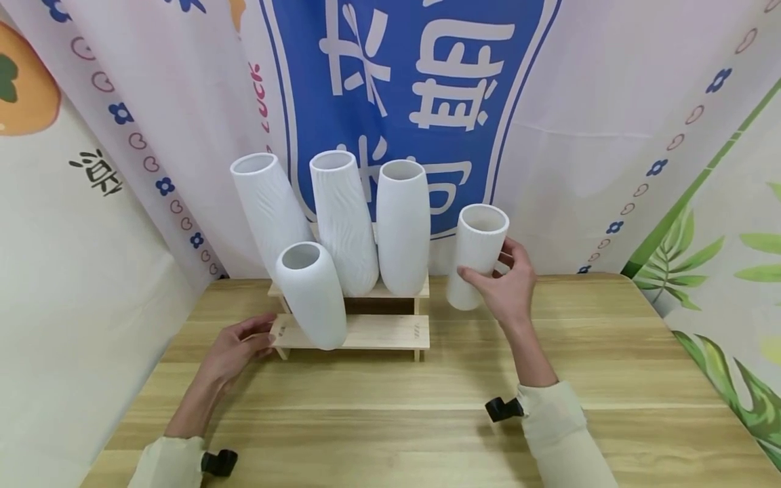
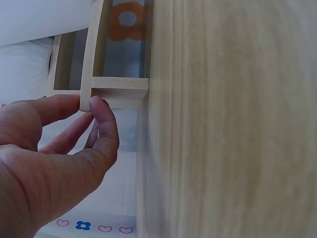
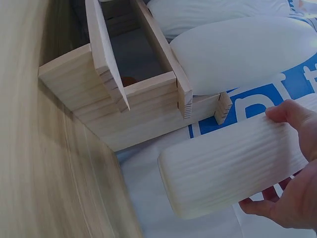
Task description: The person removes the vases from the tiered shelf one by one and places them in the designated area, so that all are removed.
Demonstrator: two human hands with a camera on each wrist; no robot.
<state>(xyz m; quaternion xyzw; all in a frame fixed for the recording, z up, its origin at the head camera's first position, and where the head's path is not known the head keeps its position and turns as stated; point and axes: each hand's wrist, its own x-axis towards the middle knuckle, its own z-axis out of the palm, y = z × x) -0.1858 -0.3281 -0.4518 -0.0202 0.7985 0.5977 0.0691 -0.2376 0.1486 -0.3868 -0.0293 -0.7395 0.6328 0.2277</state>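
My right hand (image 1: 511, 288) grips a white, finely ribbed cylindrical vase (image 1: 478, 247), thumb on one side and fingers on the other. The vase is held upright to the right of a stepped wooden display stand (image 1: 381, 332); the right wrist view shows a gap between its base (image 3: 185, 196) and the tabletop. At the stand's left end, my left hand (image 1: 238, 347) pinches the front board (image 2: 86, 74) between thumb and fingers. One shorter white vase (image 1: 317, 301) stands on the lower step. Three taller white vases (image 1: 403, 230) line the upper level.
The stand rests on a wood-grain table (image 1: 378, 420), near its back edge. Behind hangs a printed cloth (image 1: 586, 149) with a blue panel and white characters, close to the tall vases. Small black devices (image 1: 504, 409) are fixed at both cuffs.
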